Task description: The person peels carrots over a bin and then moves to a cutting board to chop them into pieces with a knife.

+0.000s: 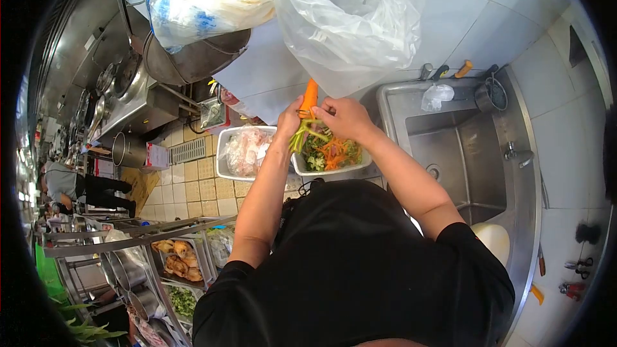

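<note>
An orange carrot [310, 97] with green stems [300, 138] at its lower end is held over a white bin [334, 170] of vegetable scraps. My left hand [290, 117] wraps round the carrot from the left. At the stem end, on the right, my right hand [342, 117] has its fingers bent and pressed together at the stems. Carrot shavings [337, 153] and green trimmings lie in the bin below. Just above the carrot hangs a clear plastic bag [353, 38].
A second white bin [222, 168] with a plastic-wrapped load stands at left. The steel sink [443, 154] is on the right, with handled tools at its far edge. Trays of food stand lower left. Another person [61, 183] is at far left.
</note>
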A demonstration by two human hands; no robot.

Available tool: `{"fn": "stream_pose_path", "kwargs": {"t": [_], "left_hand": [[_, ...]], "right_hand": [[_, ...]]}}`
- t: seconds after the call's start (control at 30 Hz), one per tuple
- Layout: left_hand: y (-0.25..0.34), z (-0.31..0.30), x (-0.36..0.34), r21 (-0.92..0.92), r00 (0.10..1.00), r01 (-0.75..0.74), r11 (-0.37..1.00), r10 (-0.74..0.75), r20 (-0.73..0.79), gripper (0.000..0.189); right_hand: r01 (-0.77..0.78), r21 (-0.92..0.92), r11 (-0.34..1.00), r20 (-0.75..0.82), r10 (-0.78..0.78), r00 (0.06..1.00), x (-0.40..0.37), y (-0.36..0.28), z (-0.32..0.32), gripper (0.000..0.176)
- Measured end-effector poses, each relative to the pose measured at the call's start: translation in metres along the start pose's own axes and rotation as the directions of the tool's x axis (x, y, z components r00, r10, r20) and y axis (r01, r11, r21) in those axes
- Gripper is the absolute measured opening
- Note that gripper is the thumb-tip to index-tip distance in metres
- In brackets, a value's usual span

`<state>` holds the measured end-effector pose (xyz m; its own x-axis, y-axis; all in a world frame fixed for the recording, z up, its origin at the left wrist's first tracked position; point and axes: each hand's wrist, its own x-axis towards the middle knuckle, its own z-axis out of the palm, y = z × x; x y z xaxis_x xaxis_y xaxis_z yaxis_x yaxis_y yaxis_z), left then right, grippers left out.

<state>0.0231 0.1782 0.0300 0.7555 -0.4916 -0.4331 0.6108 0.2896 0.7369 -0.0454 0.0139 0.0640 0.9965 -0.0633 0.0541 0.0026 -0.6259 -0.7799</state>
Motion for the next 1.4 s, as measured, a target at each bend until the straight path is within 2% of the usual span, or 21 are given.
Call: {"fn": "stream_pose_path", "kwargs": {"t": [0.07, 0.13, 0.17, 0.2, 0.27, 0.33, 0.4, 0.47, 0.53, 0.67, 0.73, 0.77, 0.83, 0.93, 0.97, 1.03, 1.1, 1.17, 1.27, 1.37, 1.4], "left_hand": [[0.0, 0.002, -0.007, 0.014, 0.999, -0.023, 1.0, 0.022, 0.046, 0.036], [0.004, -0.008, -0.013, 0.085, 0.948, -0.129, 0.988, 0.097, 0.304, 0.041], [0.006, -0.012, -0.015, 0.209, 0.966, -0.124, 0.97, 0.069, 0.251, 0.048], [0.007, -0.013, -0.018, 0.212, 0.966, -0.122, 0.97, 0.066, 0.252, 0.048], [0.01, -0.015, -0.021, 0.293, 0.941, -0.167, 0.942, 0.064, 0.332, 0.051], [0.011, -0.018, -0.016, 0.306, 0.943, -0.184, 0.934, 0.079, 0.323, 0.052], [0.01, -0.019, -0.012, 0.314, 0.947, -0.194, 0.929, 0.094, 0.307, 0.053], [0.01, -0.013, -0.011, 0.331, 0.977, -0.153, 0.931, 0.092, 0.194, 0.054], [0.015, -0.011, -0.015, 0.37, 0.971, -0.177, 0.912, 0.101, 0.216, 0.055], [0.013, -0.021, -0.02, 0.42, 0.947, -0.213, 0.882, 0.082, 0.309, 0.057], [0.012, -0.021, -0.025, 0.434, 0.949, -0.221, 0.873, 0.09, 0.302, 0.057], [0.012, -0.021, -0.026, 0.445, 0.951, -0.231, 0.865, 0.103, 0.293, 0.057], [0.011, -0.02, -0.024, 0.448, 0.955, -0.243, 0.86, 0.132, 0.266, 0.057], [0.008, -0.017, -0.022, 0.475, 0.955, -0.273, 0.837, 0.177, 0.237, 0.055], [0.007, -0.017, -0.022, 0.5, 0.952, -0.292, 0.816, 0.199, 0.231, 0.054], [0.01, -0.016, -0.033, 0.547, 0.958, -0.276, 0.79, 0.181, 0.223, 0.053], [0.012, -0.02, -0.032, 0.596, 0.961, -0.268, 0.757, 0.167, 0.221, 0.051], [0.002, -0.032, -0.025, 0.682, 0.907, -0.42, 0.599, 0.304, 0.292, 0.049], [0.006, -0.019, -0.035, 0.688, 0.94, -0.342, 0.64, 0.251, 0.232, 0.048], [0.006, -0.02, -0.032, 0.716, 0.935, -0.352, 0.603, 0.252, 0.248, 0.049], [0.007, -0.021, -0.033, 0.716, 0.935, -0.353, 0.602, 0.256, 0.246, 0.049]], "right_hand": [[-0.024, 0.037, 0.999, 0.034, 0.022, 0.999, 0.012, 0.021, 0.0, 0.037], [0.12, 0.069, 0.99, -0.212, -0.103, 0.972, 0.036, 0.058, 0.006, 0.039], [0.115, 0.073, 0.991, -0.216, -0.097, 0.972, 0.047, 0.071, 0.002, 0.039], [0.08, -0.008, 0.997, -0.239, -0.079, 0.968, 0.058, 0.083, -0.003, 0.041], [0.047, -0.091, 0.995, -0.264, -0.069, 0.962, 0.063, 0.094, -0.008, 0.043], [-0.005, -0.112, 0.994, -0.292, -0.028, 0.956, 0.064, 0.09, -0.011, 0.043], [0.034, -0.094, 0.995, -0.287, -0.06, 0.956, 0.051, 0.071, -0.005, 0.042], [0.066, -0.072, 0.995, -0.286, -0.084, 0.954, 0.034, 0.042, -0.002, 0.041], [0.075, -0.025, 0.997, -0.227, -0.079, 0.971, 0.022, 0.025, -0.001, 0.04], [0.023, -0.1, 0.995, -0.266, -0.049, 0.963, 0.047, 0.072, -0.004, 0.04], [-0.117, -0.134, 0.984, -0.296, 0.073, 0.952, 0.049, 0.072, -0.012, 0.042], [-0.113, -0.136, 0.984, -0.294, 0.069, 0.953, 0.049, 0.07, -0.011, 0.042], [0.014, -0.089, 0.996, -0.294, -0.04, 0.955, 0.038, 0.053, -0.005, 0.044], [0.044, -0.143, 0.989, -0.229, -0.076, 0.97, 0.015, 0.026, 0.0, 0.042], [0.044, -0.142, 0.989, -0.228, -0.076, 0.971, 0.024, 0.039, 0.004, 0.042], [-0.062, -0.165, 0.984, -0.341, 0.002, 0.94, 0.043, 0.07, 0.007, 0.042], [-0.085, -0.154, 0.984, -0.317, 0.032, 0.948, 0.043, 0.079, -0.004, 0.041], [-0.109, -0.145, 0.983, -0.283, 0.065, 0.957, 0.036, 0.06, -0.014, 0.041], [-0.056, -0.222, 0.973, -0.218, 0.007, 0.976, 0.012, 0.025, -0.008, 0.042], [-0.072, -0.098, 0.993, -0.135, 0.059, 0.989, 0.014, 0.033, 0.003, 0.041], [-0.185, -0.136, 0.973, -0.208, 0.155, 0.966, 0.02, 0.039, -0.002, 0.042]]}}
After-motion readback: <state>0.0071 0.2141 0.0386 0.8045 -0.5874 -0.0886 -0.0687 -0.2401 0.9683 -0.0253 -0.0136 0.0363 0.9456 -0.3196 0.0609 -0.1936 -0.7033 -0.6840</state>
